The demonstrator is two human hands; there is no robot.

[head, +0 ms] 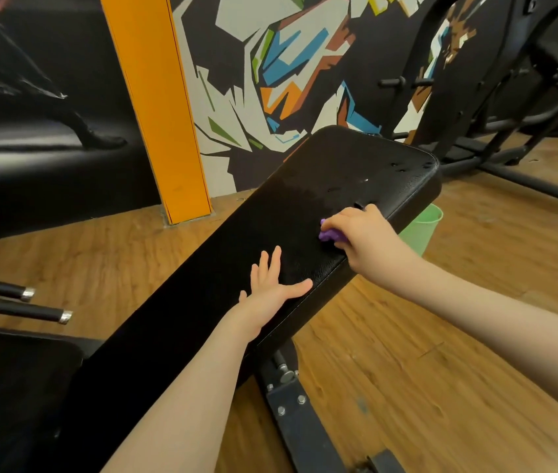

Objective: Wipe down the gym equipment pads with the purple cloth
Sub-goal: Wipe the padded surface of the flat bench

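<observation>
We're leaning over the long black pad (305,213) now, and it's running away from us on a diagonal, near end low at our left, far end rising toward the mural (270,63) at upper right. Our right hand (361,233) is bunching the cloth (328,235) against the pad, fingers curled over it so only a purple scrap is peeking out on the thumb side, and it's sitting close to the pad's right edge, past the middle of its length. Our left hand (270,288) is lying flat on the pad nearer to us, fingers straight and fanned, thumb stretched out toward the right edge, holding nothing, seemingly just steadying. So here's what the next stroke is hanging on: the unwiped stretch we're judging is lying up the long axis, beyond the cloth, where a few wet-looking beads (407,167) are glinting near the far end. That's putting the right hand well ahead of the left for the job, and we're reckoning the sweep should be travelling along the pad's length, away from us. A green bucket (421,230) is peeking out from under the pad's right edge, beside that hand
</observation>
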